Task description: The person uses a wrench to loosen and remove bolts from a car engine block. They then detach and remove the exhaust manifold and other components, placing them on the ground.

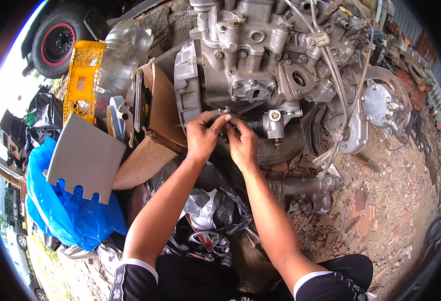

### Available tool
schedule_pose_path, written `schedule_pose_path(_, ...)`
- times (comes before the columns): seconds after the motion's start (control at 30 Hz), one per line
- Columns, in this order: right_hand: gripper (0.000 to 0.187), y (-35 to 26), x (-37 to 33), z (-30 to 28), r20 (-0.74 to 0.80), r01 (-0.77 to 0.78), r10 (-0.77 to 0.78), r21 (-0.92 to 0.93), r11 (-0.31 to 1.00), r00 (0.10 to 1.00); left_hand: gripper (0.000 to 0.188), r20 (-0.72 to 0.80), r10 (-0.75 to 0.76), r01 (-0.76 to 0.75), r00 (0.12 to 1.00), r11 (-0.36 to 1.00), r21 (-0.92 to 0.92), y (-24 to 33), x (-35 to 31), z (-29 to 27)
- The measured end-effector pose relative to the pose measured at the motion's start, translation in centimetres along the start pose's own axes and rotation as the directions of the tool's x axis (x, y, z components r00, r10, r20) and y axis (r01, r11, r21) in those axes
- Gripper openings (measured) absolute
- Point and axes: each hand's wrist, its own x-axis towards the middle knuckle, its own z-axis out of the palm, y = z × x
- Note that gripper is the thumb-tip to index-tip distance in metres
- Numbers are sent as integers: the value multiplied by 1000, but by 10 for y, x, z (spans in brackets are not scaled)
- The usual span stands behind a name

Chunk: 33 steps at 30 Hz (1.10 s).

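Observation:
In front of the big grey engine block (250, 55), both hands are close together. My left hand (202, 138) is closed, with a small shiny metal piece (224, 111) showing past its thumb and forefinger; its kind is too small to tell. Beside it, my right hand (243, 144) has its fingers bent in a pinch near the left thumb, and what they grip is hidden. Just right of the hands, a metal housing (275, 124) with a round port sits low on the engine. A flat ported cover (253, 90) is bolted on above the hands.
An opened cardboard box (155, 110), a yellow plastic crate (82, 75), a grey notched panel (82, 155) and a blue plastic bag (62, 205) crowd the left. Cables (338, 80) hang across the engine's right. Rubble (381, 210) covers the ground; a metal part (305, 188) lies below the engine.

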Motion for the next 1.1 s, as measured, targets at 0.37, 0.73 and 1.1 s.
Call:
schedule_pose_path(0.37,24,30,9,-2,-30,-171,246,638,751,969,38,305,-188,151,933,978,142,-37,-20,-4)
schedule_pose_path(0.73,28,37,42,-5,-145,-285,338,296,912,930,19,88,-86,47,992,925,377,-56,-6,21)
schedule_pose_path(1.1,26,26,51,-2,-277,-198,128,-241,950,952,24,55,-138,106,989,912,396,-70,9,33)
